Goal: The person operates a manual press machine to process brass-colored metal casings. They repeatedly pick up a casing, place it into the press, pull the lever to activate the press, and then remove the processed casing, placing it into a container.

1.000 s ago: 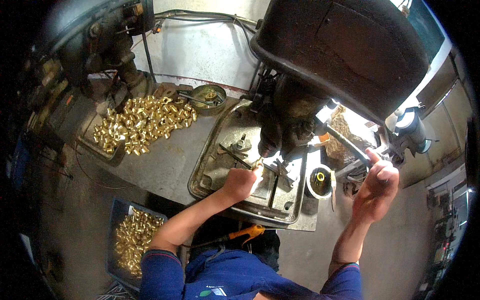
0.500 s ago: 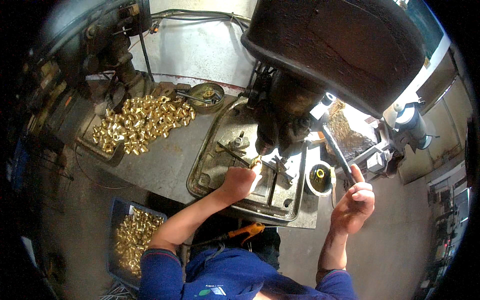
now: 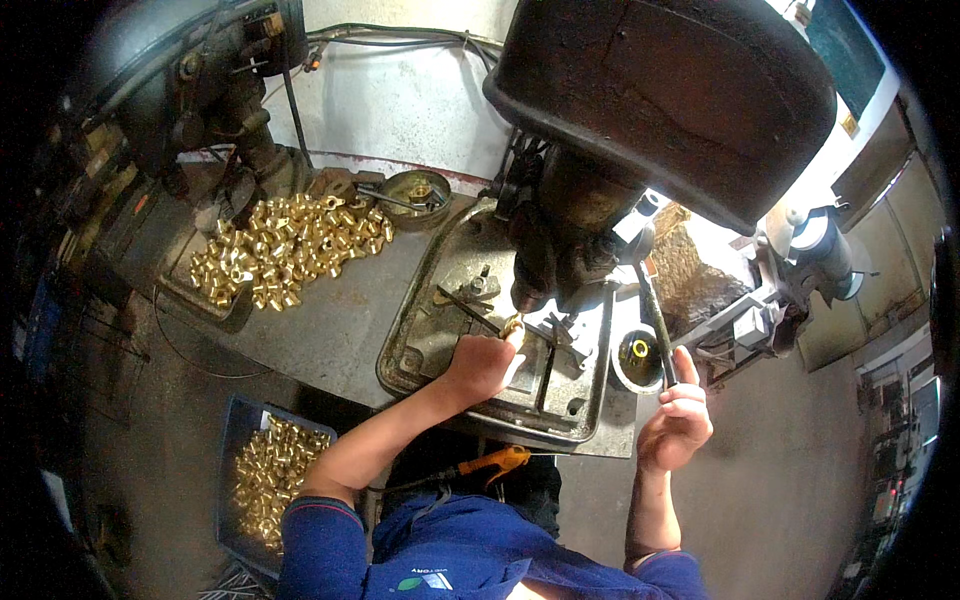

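Note:
My left hand (image 3: 485,366) is closed on a small brass fitting (image 3: 513,328), holding it right under the chuck (image 3: 530,290) of a drill press (image 3: 650,100). The fingers hide most of that fitting. Fingers curled, my right hand (image 3: 677,415) grips the end of the press's dark feed lever (image 3: 656,325), to the right of the machine table (image 3: 420,345). Dark clamp bars (image 3: 468,308) lie on the machine table beside my left hand.
A heap of brass fittings (image 3: 290,245) covers the bench at left, by a round bowl (image 3: 415,195). More fittings fill a blue bin (image 3: 228,470) below. A pot of dark liquid (image 3: 638,358) stands near the lever. An orange air gun (image 3: 495,462) hangs at the front.
My right hand has moved left and slightly down with the lever, which now points more steeply downward. My left hand has stayed nearly in place with the brass fitting.

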Available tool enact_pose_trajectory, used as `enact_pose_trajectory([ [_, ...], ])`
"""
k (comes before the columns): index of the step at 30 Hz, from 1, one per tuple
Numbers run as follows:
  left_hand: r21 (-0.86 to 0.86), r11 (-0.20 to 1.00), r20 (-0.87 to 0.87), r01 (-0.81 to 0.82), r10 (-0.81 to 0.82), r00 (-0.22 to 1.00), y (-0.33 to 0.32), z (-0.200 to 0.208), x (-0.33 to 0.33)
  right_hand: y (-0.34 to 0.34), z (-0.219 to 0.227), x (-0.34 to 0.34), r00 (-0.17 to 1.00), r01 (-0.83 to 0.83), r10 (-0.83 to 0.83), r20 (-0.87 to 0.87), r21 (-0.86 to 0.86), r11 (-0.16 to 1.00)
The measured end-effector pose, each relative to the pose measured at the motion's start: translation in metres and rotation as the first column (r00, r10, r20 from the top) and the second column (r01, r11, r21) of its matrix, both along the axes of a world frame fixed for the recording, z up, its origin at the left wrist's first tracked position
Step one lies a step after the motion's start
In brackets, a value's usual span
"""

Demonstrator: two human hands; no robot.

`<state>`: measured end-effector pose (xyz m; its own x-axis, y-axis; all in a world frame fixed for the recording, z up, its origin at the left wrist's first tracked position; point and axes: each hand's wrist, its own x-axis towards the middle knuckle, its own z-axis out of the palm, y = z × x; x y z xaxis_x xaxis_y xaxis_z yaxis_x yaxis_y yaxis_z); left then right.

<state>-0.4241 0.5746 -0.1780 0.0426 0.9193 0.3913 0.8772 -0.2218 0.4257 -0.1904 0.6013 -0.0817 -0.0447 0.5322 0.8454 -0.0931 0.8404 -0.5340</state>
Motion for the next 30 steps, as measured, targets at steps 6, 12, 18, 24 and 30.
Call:
enact_pose_trajectory([
  [6,-0.046,0.999,-0.014,0.002,-0.003,1.0,0.001,0.0,0.0,0.001,-0.021,0.003,0.998,-0.06,0.06,0.009,-0.023,0.998],
  [12,-0.048,0.999,0.0,0.012,-0.012,1.0,0.001,-0.001,0.0,0.0,-0.035,0.002,1.0,-0.021,0.022,0.011,-0.063,0.998],
  [18,-0.047,0.999,0.037,0.002,0.0,0.999,-0.001,0.003,0.0,0.003,-0.051,0.001,0.999,0.021,-0.019,0.038,-0.069,0.997],
  [24,-0.016,1.0,0.041,0.007,-0.006,0.999,-0.001,0.001,0.0,0.007,-0.063,-0.001,1.0,-0.005,0.007,0.025,-0.081,0.997],
  [30,-0.019,1.0,0.028,0.014,-0.013,1.0,-0.001,-0.002,0.0,0.015,-0.081,0.004,0.999,-0.017,0.022,0.041,-0.117,0.993],
])
